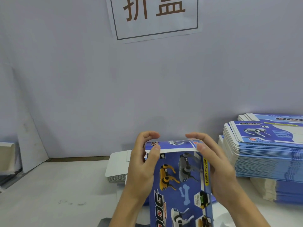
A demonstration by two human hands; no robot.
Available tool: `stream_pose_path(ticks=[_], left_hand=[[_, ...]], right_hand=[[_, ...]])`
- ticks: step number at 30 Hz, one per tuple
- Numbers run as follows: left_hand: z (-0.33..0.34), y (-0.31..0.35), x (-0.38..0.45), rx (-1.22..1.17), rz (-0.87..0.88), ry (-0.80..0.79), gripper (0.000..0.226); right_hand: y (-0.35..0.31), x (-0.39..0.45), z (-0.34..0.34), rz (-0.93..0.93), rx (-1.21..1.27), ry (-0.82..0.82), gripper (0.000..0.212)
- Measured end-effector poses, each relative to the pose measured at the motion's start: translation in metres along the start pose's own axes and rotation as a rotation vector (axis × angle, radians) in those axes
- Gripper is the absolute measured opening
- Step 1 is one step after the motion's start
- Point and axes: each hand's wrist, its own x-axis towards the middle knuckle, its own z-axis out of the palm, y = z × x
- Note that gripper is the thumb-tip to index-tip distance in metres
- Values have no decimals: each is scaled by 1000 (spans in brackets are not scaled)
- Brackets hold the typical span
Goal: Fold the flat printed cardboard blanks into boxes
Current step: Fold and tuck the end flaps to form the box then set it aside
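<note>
One blue printed cardboard blank (182,181) with yellow, grey and white robot dogs on it is held upright at six o'clock above the white surface (57,185); its top flap (172,145) is bent over toward twelve o'clock; the left hand (142,163) has its grip pinching the flap's left corner, thumb in front and fingers curled behind; the right hand (214,164) pinches the right corner the same way. At three o'clock two tall stacks of flat blue printed blanks (265,154) rest on the surface, one behind the other, sheets too many to count; behind the left hand, at nine o'clock of the held blank, lies one low stack of white-side-up blanks (117,167); a paper sign with two brown characters (154,15) hangs on the wall at twelve o'clock.
</note>
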Motion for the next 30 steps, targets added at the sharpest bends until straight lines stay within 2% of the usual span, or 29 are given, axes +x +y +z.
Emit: stream_pose_path(ticks=[4,10,15,21,23,26,27,29,30], left_hand=[[-8,8,-1,41,-11,-55,41],[-10,11,-1,90,-8,-93,34],[-12,11,0,106,47,-81,30],[-9,13,0,119,100,-88,28],[-11,14,0,89,19,-123,40],[-20,16,1,141,-264,-301,84],[-22,18,1,194,-353,-409,86],[-25,24,1,311,-442,-613,73],[-24,26,0,349,-445,-644,67]], right_hand=[[0,-2,-5,-25,-32,21,30],[0,-1,1,-21,-97,18,32],[-4,-2,1,-52,-104,29,19],[-6,-3,3,-102,-90,63,22],[-5,-2,2,-105,-65,103,28],[-10,-1,0,-56,18,196,62],[-13,-1,-1,-28,101,219,68],[-19,0,-8,29,255,240,65],[-22,0,-13,39,284,245,61]])
